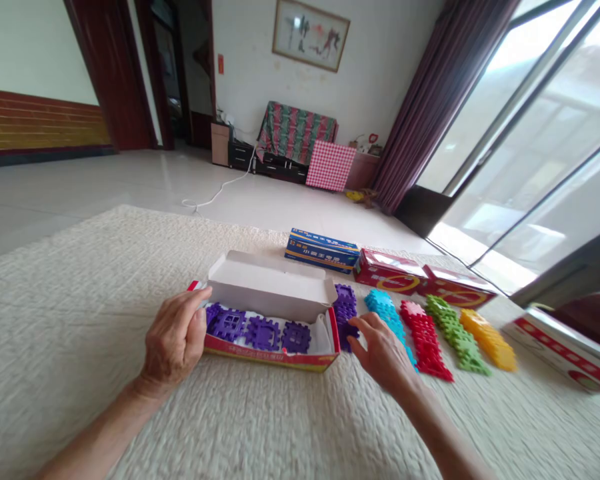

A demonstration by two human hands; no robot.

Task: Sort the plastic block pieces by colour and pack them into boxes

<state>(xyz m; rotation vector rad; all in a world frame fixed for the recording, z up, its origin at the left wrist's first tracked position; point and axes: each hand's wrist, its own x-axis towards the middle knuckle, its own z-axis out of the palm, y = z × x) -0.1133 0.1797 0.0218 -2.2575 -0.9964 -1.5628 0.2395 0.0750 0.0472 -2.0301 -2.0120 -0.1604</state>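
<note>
An open cardboard box with a red and gold front stands before me, its white lid raised at the back. Several purple interlocking plastic pieces lie inside on white lining. My left hand grips the box's left end, fingers over the edge and thumb on the near side. Just right of the box is a row of overlapping purple pieces. At its near end, the thumb and fingers of my right hand close on a purple piece, partly hidden by the hand.
Rows of blue, red, green and yellow pieces lie to the right on the cream quilted cover. Behind them stand a blue box and two dark red boxes. A red-and-white box is far right.
</note>
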